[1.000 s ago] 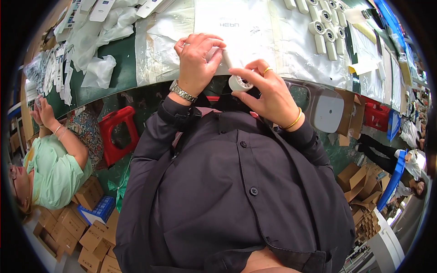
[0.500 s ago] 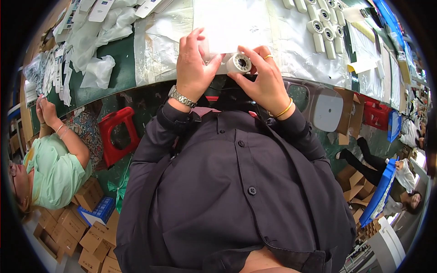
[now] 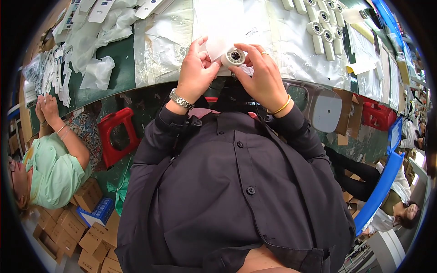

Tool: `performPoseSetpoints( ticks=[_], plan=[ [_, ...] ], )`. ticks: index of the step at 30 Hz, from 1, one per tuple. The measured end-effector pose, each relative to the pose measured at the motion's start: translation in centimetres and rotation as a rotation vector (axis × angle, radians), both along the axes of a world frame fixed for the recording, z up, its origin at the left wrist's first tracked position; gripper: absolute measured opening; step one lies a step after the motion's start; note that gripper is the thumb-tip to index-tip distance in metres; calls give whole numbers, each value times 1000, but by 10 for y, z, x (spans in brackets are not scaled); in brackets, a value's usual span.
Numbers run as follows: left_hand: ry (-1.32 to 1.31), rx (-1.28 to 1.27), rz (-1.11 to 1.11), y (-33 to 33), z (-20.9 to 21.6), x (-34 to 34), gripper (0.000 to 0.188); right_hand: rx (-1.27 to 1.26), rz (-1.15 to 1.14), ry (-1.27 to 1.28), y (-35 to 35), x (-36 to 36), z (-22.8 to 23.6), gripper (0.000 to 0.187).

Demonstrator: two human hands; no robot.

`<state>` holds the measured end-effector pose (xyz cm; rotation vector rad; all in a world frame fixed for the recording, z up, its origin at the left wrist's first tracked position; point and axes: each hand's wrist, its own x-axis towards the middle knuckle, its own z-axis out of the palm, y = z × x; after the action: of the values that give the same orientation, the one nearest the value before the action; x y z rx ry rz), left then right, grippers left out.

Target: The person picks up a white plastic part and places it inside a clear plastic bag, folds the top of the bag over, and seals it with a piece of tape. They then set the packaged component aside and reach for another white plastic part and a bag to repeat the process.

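Over the near edge of the table, my right hand grips a white handheld fan with a round, dark-centred end turned up toward me. My thumb and forefinger sit on the right side of that round end. My left hand is closed on a translucent white plastic bag, pinched between thumb and fingers. The bag lies against the left side of the fan; whether the fan's handle is inside it I cannot tell. The lower part of the fan is hidden behind the hands and the bag.
Several similar white fans lie in rows at the right. Crumpled translucent bags and flat white packages cover the left side. A grey stool and a red stool stand below the table. Co-workers are at both sides.
The fan has shifted slightly left and down with my right hand. My left hand has moved right, and the bag now stands raised beside the fan. At right, a person with a blue tray moved closer.
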<state>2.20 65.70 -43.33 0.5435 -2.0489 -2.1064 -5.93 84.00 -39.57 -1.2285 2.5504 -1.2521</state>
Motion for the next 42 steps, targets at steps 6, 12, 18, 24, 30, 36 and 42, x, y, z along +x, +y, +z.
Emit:
performPoseSetpoints(
  ticks=[6, 12, 18, 24, 30, 36, 42],
  plan=[
    [-32, 2, -16, -2, 3, 0, 70, -18, -51, 21, -14, -12, -10, 62],
    [-29, 19, -28, -6, -3, 2, 65, -1, -140, 284, -27, -25, -25, 68],
    [-38, -40, -73, -5, 2, 5, 63, 32, -264, 371, -49, -40, -30, 58],
    [-38, -64, 2, -2, 6, 6, 60, 126, -336, 300, -46, -46, -34, 53],
    [-52, -330, 88, -11, -9, 11, 28, 15, -275, 29, -20, -16, -24, 48],
    [-248, 15, -42, -21, 15, 26, 18, -33, -260, -314, 10, 3, -18, 37],
    [-292, 171, -176, -23, 27, 28, 21, -118, -271, -408, 33, 4, -18, 25]
  ],
)
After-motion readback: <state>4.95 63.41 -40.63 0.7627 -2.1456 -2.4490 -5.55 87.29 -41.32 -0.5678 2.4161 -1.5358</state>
